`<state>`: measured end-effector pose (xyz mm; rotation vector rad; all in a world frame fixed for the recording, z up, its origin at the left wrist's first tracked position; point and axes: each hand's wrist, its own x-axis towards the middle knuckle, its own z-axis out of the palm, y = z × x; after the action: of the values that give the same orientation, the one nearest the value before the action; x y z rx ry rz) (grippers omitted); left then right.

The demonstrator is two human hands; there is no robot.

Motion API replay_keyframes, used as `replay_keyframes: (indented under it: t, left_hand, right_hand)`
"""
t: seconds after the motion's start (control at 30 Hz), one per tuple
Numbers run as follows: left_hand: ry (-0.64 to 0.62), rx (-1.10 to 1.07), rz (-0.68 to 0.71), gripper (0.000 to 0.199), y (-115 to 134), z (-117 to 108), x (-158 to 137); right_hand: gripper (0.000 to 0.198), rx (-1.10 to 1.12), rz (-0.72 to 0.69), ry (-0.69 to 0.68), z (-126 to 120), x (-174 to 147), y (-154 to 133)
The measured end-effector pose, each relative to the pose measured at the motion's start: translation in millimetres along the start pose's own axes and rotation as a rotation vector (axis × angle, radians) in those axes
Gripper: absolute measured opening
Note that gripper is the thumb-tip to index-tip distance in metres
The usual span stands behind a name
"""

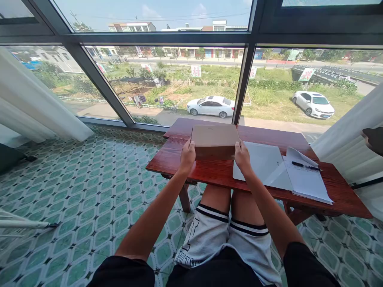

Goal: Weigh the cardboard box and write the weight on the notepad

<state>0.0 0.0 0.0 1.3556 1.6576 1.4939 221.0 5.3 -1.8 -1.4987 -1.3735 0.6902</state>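
While sunlight falls through a wide window, a flat brown cardboard box [214, 139] is held at both ends above a red wooden tabletop [215, 173]. The left hand [187, 155] is clamped on the box's left end, the right hand [241, 156] on its right end, fingers closed around the edges. Just beside the box, a white envelope [263, 161] and papers [305, 179] are laid out, with a black pen [305, 166] resting on the papers.
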Motion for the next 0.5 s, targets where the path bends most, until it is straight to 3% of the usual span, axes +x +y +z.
replay_keyframes:
  t: [0.27, 0.5]
  left_hand:
    - [0.035, 0.030, -0.034, 0.045, -19.5, -19.0, 5.8]
    - [0.040, 0.040, -0.039, 0.044, -30.5, -19.9, 6.8]
  right_hand:
    - [0.058, -0.030, 0.018, -0.063, 24.4, -4.6, -1.3]
    - [0.057, -0.026, 0.015, -0.065, 29.6, -5.7, 3.4]
